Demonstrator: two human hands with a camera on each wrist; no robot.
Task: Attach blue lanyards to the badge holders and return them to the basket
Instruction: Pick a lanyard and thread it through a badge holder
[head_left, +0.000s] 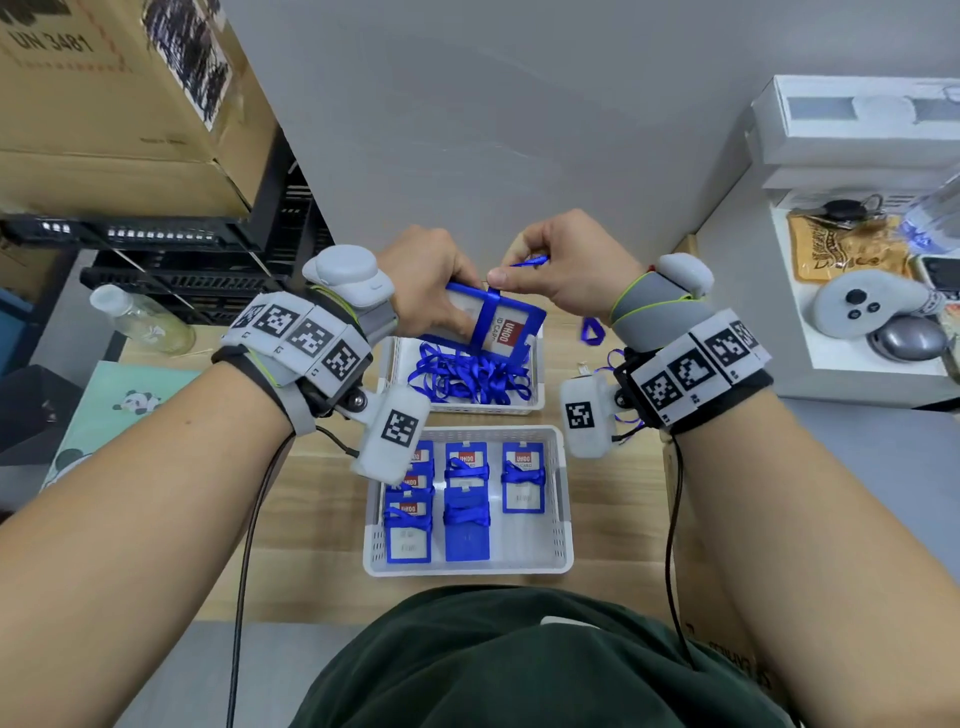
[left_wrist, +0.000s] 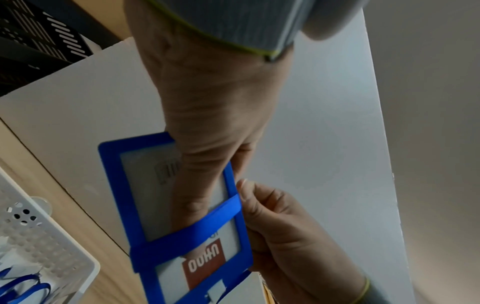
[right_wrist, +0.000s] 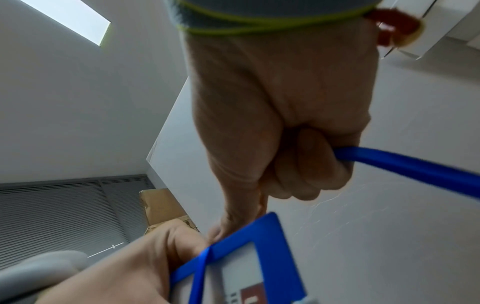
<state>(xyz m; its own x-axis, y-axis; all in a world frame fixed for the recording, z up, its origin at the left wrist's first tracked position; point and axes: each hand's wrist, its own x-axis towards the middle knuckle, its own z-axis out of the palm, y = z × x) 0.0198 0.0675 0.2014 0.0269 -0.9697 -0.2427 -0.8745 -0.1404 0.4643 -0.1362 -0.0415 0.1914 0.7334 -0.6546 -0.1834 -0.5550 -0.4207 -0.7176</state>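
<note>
Above the far basket, my left hand (head_left: 426, 280) grips a blue badge holder (head_left: 511, 332) with a red UHOO card, thumb laid across its face (left_wrist: 197, 185). A blue lanyard (head_left: 487, 317) is wrapped across the holder's middle (left_wrist: 187, 232). My right hand (head_left: 561, 270) pinches the lanyard at the holder's upper edge, and its curled fingers (right_wrist: 311, 164) also clutch a length of the strap (right_wrist: 405, 166). The near white basket (head_left: 563, 519) holds several badge holders wrapped in blue lanyards (head_left: 522, 475). The far white basket (head_left: 392, 364) holds a tangle of loose blue lanyards (head_left: 467, 376).
A wooden table (head_left: 311, 493) carries both baskets. A plastic bottle (head_left: 140, 319) lies at the left beside a panda-print sheet (head_left: 124, 405). Cardboard boxes (head_left: 119, 98) and black crates stand far left. A white shelf (head_left: 857, 322) at the right holds a controller and clutter.
</note>
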